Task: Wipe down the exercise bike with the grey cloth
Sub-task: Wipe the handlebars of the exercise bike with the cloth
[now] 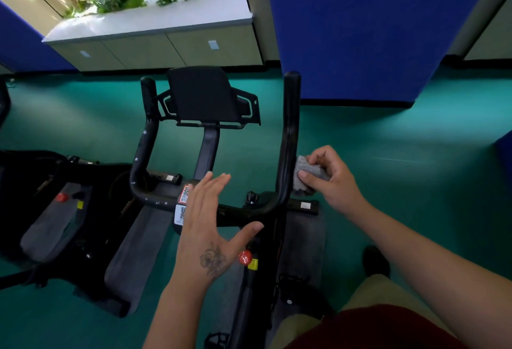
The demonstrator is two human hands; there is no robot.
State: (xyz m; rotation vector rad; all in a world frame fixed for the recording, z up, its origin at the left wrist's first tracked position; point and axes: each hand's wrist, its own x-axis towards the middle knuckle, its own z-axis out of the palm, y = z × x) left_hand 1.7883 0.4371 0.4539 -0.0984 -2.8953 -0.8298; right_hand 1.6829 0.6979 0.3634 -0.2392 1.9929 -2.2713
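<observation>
The right hand [329, 175] grips a folded grey cloth [306, 175] against the black exercise bike's [210, 152] right handlebar; the left hand [209, 224] hovers flat, fingers released.

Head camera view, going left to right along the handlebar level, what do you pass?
Left handlebar arm → centre post under the tablet holder → left hand, open, fingers straight → right handlebar arm → grey cloth → right hand pinching it.

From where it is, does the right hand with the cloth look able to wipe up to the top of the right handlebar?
Probably yes. The right hand grips the grey cloth against the right handlebar, and nothing stands along the bar above it up to its tip. The left hand hovers open, clear of that path.
</observation>
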